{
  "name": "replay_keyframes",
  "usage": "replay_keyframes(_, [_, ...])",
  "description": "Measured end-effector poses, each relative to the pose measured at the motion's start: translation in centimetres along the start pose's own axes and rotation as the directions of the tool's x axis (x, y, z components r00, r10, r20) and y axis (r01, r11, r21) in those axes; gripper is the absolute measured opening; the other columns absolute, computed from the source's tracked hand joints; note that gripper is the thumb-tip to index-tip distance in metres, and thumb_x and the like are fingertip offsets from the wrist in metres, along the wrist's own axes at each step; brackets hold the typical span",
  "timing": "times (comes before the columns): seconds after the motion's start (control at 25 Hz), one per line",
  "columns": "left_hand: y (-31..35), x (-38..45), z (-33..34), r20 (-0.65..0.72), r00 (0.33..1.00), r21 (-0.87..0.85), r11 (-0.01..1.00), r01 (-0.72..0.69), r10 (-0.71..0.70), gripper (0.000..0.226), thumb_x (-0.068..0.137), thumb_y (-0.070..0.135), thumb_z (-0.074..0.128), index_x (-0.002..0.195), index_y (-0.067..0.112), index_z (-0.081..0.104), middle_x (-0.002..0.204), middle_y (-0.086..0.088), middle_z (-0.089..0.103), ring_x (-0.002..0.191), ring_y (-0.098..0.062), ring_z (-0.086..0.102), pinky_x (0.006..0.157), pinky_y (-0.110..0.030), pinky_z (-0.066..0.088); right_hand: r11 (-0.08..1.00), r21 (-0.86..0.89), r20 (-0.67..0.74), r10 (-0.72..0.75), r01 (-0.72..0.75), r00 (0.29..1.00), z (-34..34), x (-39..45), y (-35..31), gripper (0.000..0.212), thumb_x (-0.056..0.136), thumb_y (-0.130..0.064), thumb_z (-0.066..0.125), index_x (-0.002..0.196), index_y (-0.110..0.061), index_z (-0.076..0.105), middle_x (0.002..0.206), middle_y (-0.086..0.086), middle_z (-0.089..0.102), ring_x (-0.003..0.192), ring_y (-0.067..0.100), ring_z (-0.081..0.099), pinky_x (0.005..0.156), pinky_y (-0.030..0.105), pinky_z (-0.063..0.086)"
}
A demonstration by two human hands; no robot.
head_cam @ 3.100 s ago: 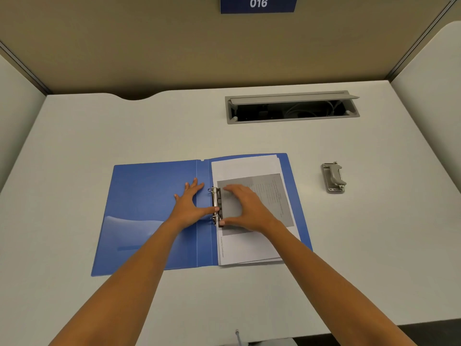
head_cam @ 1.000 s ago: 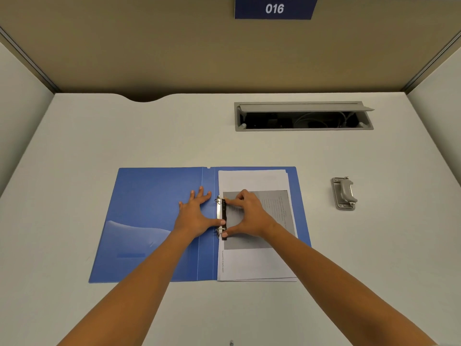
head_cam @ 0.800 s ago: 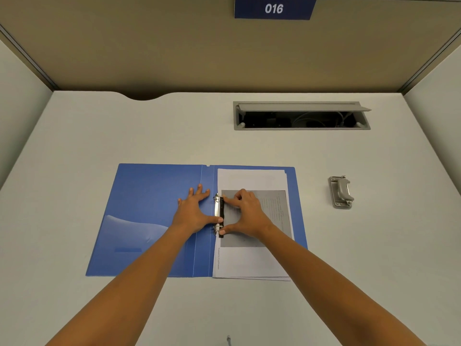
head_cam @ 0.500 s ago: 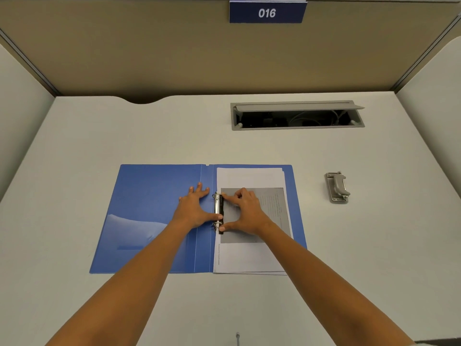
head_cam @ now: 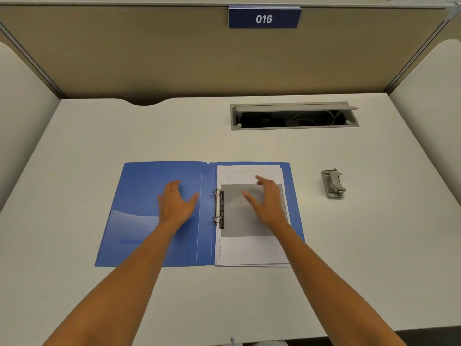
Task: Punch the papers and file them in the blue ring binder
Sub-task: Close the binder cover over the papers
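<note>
The blue ring binder [head_cam: 149,196] lies spread flat in the middle of the desk. A stack of white papers [head_cam: 249,248] with a grey printed block rests on its right half, threaded on the two metal rings [head_cam: 217,206] at the spine. The rings look closed. My left hand [head_cam: 175,203] hovers or rests on the left cover, fingers spread, holding nothing. My right hand [head_cam: 268,201] is over the papers, fingers apart, empty. A grey hole punch [head_cam: 333,184] stands to the right of the binder, apart from both hands.
A grey cable hatch [head_cam: 294,117] with its lid raised is set into the desk at the back right. Tan partition walls enclose the desk on three sides, with a blue sign "016" [head_cam: 264,18] above.
Both hands have left the ring mechanism. The left hand moved left onto the cover and the right hand moved right over the papers.
</note>
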State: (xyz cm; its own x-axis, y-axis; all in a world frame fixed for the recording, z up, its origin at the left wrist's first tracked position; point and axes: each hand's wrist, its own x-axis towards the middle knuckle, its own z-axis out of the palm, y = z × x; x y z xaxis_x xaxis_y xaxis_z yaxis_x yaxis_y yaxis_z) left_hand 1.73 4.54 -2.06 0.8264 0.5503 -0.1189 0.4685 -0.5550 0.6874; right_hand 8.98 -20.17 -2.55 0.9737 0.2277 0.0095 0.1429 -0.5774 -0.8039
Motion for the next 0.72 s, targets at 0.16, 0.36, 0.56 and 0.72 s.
replay_keyframes(0.16, [-4.2,0.9,-3.4,-0.17,0.921,0.149,0.914,0.376,-0.351,0.072,0.088,0.041,0.061,0.142,0.001,0.033,0.147,-0.02,0.035,0.137,-0.037,0.032,0.113,-0.057,0.02,0.905,-0.18,-0.316,0.316,-0.384,0.894,-1.8,-0.8,2.8,0.066,0.087,-0.055,0.052,0.137,-0.013,0.04,0.136,0.01,0.046,0.124,0.027,0.042,0.102,0.043,0.037])
replay_keyframes(0.36, [-7.8,1.1,-7.5,-0.206,0.806,0.183,0.788,0.588,-0.555,0.07,0.09,0.044,0.056,0.138,-0.002,0.033,0.144,-0.026,0.034,0.136,-0.042,0.029,0.112,-0.057,0.02,0.85,-0.218,-0.364,0.385,-0.48,0.848,-2.4,-2.6,4.4,0.068,0.088,-0.053,0.053,0.135,-0.008,0.038,0.134,0.013,0.044,0.122,0.029,0.043,0.1,0.042,0.039])
replay_keyframes(0.56, [-7.7,1.4,-8.6,-0.218,0.794,0.128,0.79,0.6,-0.568,0.071,0.091,0.044,0.055,0.137,-0.004,0.032,0.142,-0.025,0.037,0.132,-0.042,0.035,0.111,-0.054,0.025,0.853,-0.202,-0.393,0.379,-0.481,0.838,-1.4,-2.8,3.6,0.065,0.088,-0.052,0.055,0.132,-0.007,0.04,0.13,0.013,0.046,0.118,0.028,0.045,0.098,0.04,0.041])
replay_keyframes(0.72, [-7.1,1.3,-8.5,-0.203,0.801,0.064,0.808,0.585,-0.563,0.074,0.09,0.048,0.056,0.138,-0.003,0.032,0.143,-0.023,0.038,0.132,-0.041,0.036,0.11,-0.053,0.03,0.837,-0.205,-0.385,0.407,-0.507,0.828,-1.3,-2.5,3.5,0.065,0.087,-0.053,0.054,0.131,-0.007,0.041,0.131,0.013,0.045,0.119,0.029,0.045,0.099,0.042,0.041])
